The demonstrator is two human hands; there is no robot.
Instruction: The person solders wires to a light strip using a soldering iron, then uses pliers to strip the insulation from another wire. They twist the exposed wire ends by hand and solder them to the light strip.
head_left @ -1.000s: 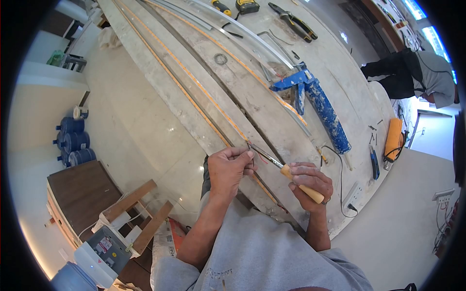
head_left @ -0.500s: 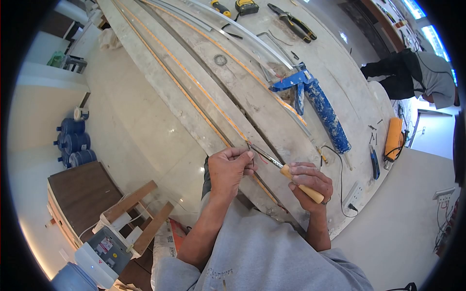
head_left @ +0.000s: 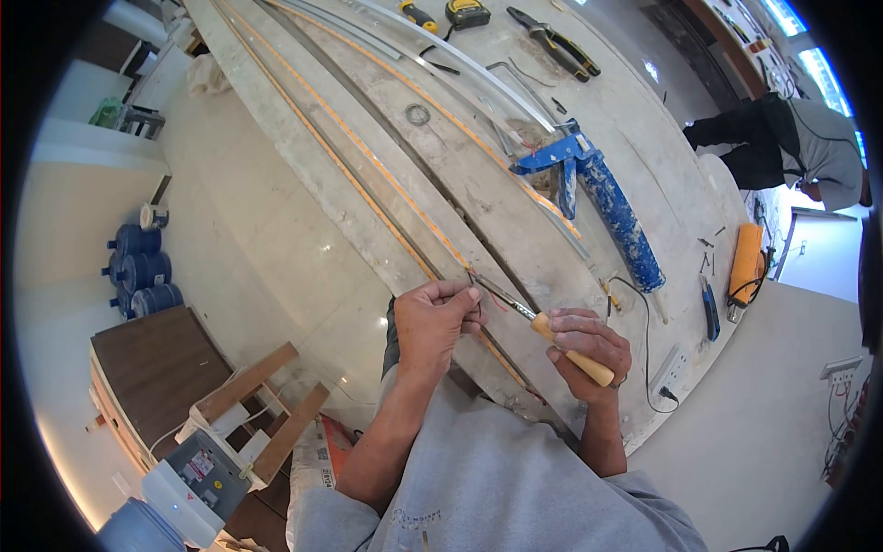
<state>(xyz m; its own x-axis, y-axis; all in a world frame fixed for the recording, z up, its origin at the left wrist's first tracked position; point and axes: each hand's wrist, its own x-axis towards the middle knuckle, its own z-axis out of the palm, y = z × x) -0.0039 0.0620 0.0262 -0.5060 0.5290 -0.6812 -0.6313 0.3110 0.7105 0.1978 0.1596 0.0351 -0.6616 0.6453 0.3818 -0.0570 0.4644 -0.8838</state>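
Note:
My right hand (head_left: 589, 352) is closed round the wooden handle of a soldering iron (head_left: 543, 324), whose metal shaft points up and left. Its tip lies at the end of an orange LED strip (head_left: 397, 207), where thin wires come off. My left hand (head_left: 440, 322) pinches a thin dark wire (head_left: 473, 284) beside the tip. A short red wire (head_left: 498, 302) shows between the hands. The strip runs up and left along a long pale panel. Exactly where tip and wire meet is too small to make out.
Right of my hands lie a blue caulking gun (head_left: 618, 212), a power strip (head_left: 669, 366), a blue cutter (head_left: 709, 308) and an orange heat tool (head_left: 745, 262). Pliers (head_left: 555, 44) and a tape measure (head_left: 467, 13) lie farther up. Another person (head_left: 823, 147) bends over at the upper right.
My hands and the iron have hardly moved. The other person at the upper right has shifted slightly.

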